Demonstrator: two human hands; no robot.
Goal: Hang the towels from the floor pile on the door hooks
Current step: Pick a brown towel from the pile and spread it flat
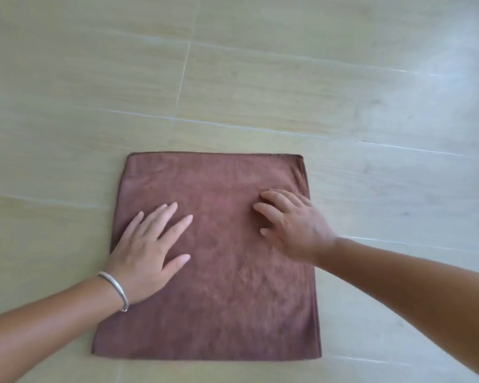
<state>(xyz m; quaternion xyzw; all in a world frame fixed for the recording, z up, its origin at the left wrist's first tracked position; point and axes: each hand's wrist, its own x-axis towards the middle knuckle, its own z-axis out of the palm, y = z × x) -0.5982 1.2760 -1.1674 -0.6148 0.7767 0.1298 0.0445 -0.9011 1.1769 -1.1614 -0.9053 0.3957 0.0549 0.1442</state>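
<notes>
A brown towel (219,272) lies flat and folded into a near square on the tiled floor. My left hand (150,250), with a silver bangle at the wrist, rests flat on the towel's left half, fingers straight and spread. My right hand (291,222) lies on the upper right part of the towel, its fingers slightly bent and their tips touching the cloth. Neither hand grips the fabric. No door or hooks are in view.
Pale beige floor tiles (260,78) with thin light grout lines surround the towel on all sides. A bright glare falls on the floor at the right (440,78).
</notes>
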